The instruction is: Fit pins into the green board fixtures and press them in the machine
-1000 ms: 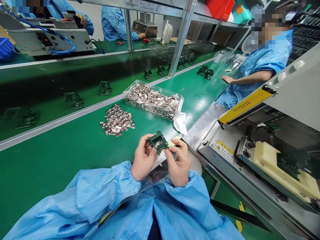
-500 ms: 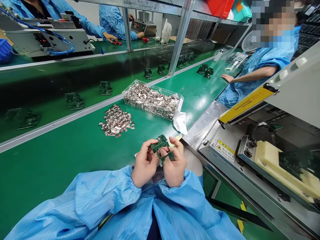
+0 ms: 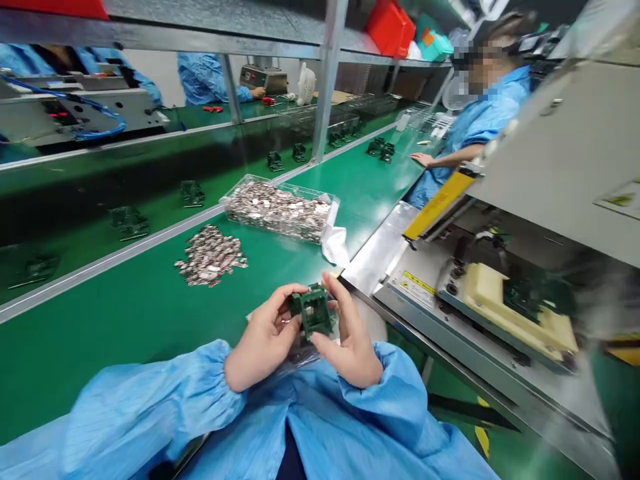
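A dark green plastic frame with square openings [image 3: 311, 313] is held up between my two hands, close in front of my body. My left hand [image 3: 263, 337] grips its left side with thumb and fingers. On the other side, my right hand [image 3: 353, 343] has its thumb at the lower edge and its fingers along the right side. Beyond the hands, a loose pile of small shiny metal pieces [image 3: 211, 257] lies on the green table. Behind that pile, a clear plastic tray [image 3: 334, 212] is full of similar pieces. White crumpled paper or cloth [image 3: 335, 247] rests against its right end.
To the right stands a machine with a yellow bar [image 3: 440, 200] and a cream fixture [image 3: 493, 293] bearing dark green parts. Several green frames [image 3: 381, 149] sit farther along the table. A co-worker's hand [image 3: 423, 159] rests there. A metal post [image 3: 327, 87] rises behind the tray.
My view has turned to the right. The green frame has been rotated in my hands so its square openings face me, and my right fingers have shifted to its side.
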Available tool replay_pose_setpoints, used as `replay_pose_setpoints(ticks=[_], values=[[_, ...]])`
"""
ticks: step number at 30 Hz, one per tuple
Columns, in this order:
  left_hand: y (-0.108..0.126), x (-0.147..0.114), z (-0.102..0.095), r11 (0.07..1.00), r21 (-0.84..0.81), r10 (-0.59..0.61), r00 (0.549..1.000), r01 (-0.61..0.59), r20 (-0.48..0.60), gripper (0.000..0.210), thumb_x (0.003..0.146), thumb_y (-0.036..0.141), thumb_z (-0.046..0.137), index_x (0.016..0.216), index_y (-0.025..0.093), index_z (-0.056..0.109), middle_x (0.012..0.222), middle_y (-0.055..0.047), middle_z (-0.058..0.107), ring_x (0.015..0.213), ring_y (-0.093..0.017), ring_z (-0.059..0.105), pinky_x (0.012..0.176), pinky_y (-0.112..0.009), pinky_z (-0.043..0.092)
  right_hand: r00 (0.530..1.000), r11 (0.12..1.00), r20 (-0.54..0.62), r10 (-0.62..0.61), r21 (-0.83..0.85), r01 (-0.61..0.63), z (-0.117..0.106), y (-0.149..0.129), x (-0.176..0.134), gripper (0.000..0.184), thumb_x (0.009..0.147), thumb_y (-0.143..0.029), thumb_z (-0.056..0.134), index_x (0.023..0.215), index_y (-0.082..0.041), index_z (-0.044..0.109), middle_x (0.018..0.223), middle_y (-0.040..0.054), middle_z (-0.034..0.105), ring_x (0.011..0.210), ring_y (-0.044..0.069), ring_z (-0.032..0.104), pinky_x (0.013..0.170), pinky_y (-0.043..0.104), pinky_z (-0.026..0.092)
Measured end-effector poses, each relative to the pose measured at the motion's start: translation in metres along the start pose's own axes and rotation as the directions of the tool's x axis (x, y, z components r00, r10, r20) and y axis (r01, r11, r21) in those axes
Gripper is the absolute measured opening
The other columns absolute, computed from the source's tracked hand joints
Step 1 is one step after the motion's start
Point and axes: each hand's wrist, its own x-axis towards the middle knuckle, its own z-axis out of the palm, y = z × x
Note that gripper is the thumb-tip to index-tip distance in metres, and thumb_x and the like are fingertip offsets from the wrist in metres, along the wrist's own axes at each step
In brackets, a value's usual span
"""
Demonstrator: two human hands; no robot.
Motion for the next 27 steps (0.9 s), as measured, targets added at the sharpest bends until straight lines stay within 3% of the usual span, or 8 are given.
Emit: replay_pose_setpoints(ticks=[2, 7, 12, 15, 17, 20, 23, 27], values=[[0.019, 0.010, 0.008, 0.999, 0.041, -0.006, 0.961, -0.005, 0.276, 0.037, 0.087, 0.020, 0.057, 0.124, 0.023, 0.054, 0.097, -0.006, 0.069, 0.086, -0.019, 0.069, 0.067, -0.025, 0.058, 0.997, 0.992, -0.006, -0.078, -0.098, 0.077, -0.035, -0.013, -0.017, 0.057, 0.082, -0.025, 0.073, 0.135, -0.029, 0.052, 0.131, 0.0073, 0.058, 0.122, 0.027, 0.053, 0.104, 0.043, 0.043], [0.049, 0.075, 0.080, 0.962, 0.034, 0.142, 0.604, -0.271, 0.784, 0.048, 0.085, 0.026, 0.064, 0.131, 0.025, 0.053, 0.095, -0.006, 0.073, 0.085, -0.022, 0.072, 0.071, -0.031, 0.060, 0.869, 0.982, -0.494, -0.033, -0.177, -0.063, -0.128, -0.034, -0.095, 0.027, 0.077, -0.028, 0.078, 0.103, -0.025, 0.069, 0.096, 0.0053, 0.072, 0.085, 0.023, 0.069, 0.073, 0.035, 0.058], [0.062, 0.140, 0.212, 0.852, 0.055, 0.384, 0.691, -0.521, 0.612, 0.074, 0.071, 0.040, 0.077, 0.135, 0.015, 0.050, 0.140, -0.019, 0.053, 0.130, -0.035, 0.049, 0.109, -0.048, 0.041, 0.412, 0.965, -0.902, -0.128, -0.209, -0.158, -0.219, -0.039, -0.149, 0.045, 0.065, -0.028, 0.084, 0.106, -0.020, 0.068, 0.096, 0.0081, 0.072, 0.077, 0.021, 0.070, 0.066, 0.031, 0.059], [0.067, 0.164, 0.271, 0.892, 0.154, 0.235, 0.728, -0.425, 0.644, 0.093, 0.067, 0.046, 0.080, 0.142, 0.009, 0.040, 0.137, -0.024, 0.053, 0.129, -0.039, 0.049, 0.107, -0.052, 0.041, 0.302, 0.953, -0.926, -0.227, -0.275, -0.127, -0.264, -0.041, -0.134, 0.051, 0.060, -0.030, 0.085, 0.106, -0.019, 0.065, 0.095, 0.0076, 0.071, 0.081, 0.020, 0.069, 0.074, 0.033, 0.058], [0.070, 0.172, 0.290, 0.919, 0.177, 0.156, 0.739, -0.352, 0.656, 0.085, 0.070, 0.046, 0.077, 0.139, 0.008, 0.046, 0.128, -0.022, 0.061, 0.118, -0.037, 0.057, 0.099, -0.049, 0.048, 0.325, 0.938, -0.908, -0.265, -0.320, -0.132, -0.287, -0.041, -0.112, 0.050, 0.061, -0.034, 0.084, 0.104, -0.019, 0.062, 0.091, 0.0067, 0.071, 0.082, 0.021, 0.070, 0.075, 0.035, 0.057], [0.074, 0.180, 0.275, 0.954, 0.098, 0.183, 0.812, -0.283, 0.555, 0.070, 0.071, 0.042, 0.077, 0.128, 0.008, 0.057, 0.115, -0.018, 0.067, 0.106, -0.029, 0.064, 0.094, -0.040, 0.052, 0.524, 0.891, -0.820, -0.230, -0.394, -0.226, -0.305, -0.037, -0.077, 0.048, 0.068, -0.044, 0.076, 0.105, -0.020, 0.055, 0.088, 0.0065, 0.071, 0.084, 0.023, 0.070, 0.077, 0.039, 0.057], [0.066, 0.183, 0.213, 0.965, 0.040, 0.216, 0.872, -0.259, 0.439, 0.066, 0.066, 0.040, 0.080, 0.123, 0.011, 0.062, 0.103, -0.012, 0.070, 0.095, -0.024, 0.066, 0.089, -0.038, 0.054, 0.715, 0.839, -0.689, -0.115, -0.453, -0.302, -0.307, -0.029, -0.050, 0.045, 0.071, -0.046, 0.073, 0.104, -0.020, 0.056, 0.088, 0.0061, 0.072, 0.091, 0.025, 0.070, 0.084, 0.041, 0.055], [0.030, 0.174, 0.114, 0.979, 0.112, 0.087, 0.848, -0.169, 0.522, 0.051, 0.061, 0.039, 0.083, 0.105, 0.017, 0.071, 0.093, -0.008, 0.072, 0.089, -0.024, 0.067, 0.086, -0.041, 0.056, 0.779, 0.802, -0.626, -0.043, -0.486, -0.347, -0.306, -0.025, -0.034, 0.038, 0.066, -0.040, 0.077, 0.098, -0.020, 0.066, 0.093, 0.0060, 0.073, 0.097, 0.028, 0.068, 0.092, 0.044, 0.050]])
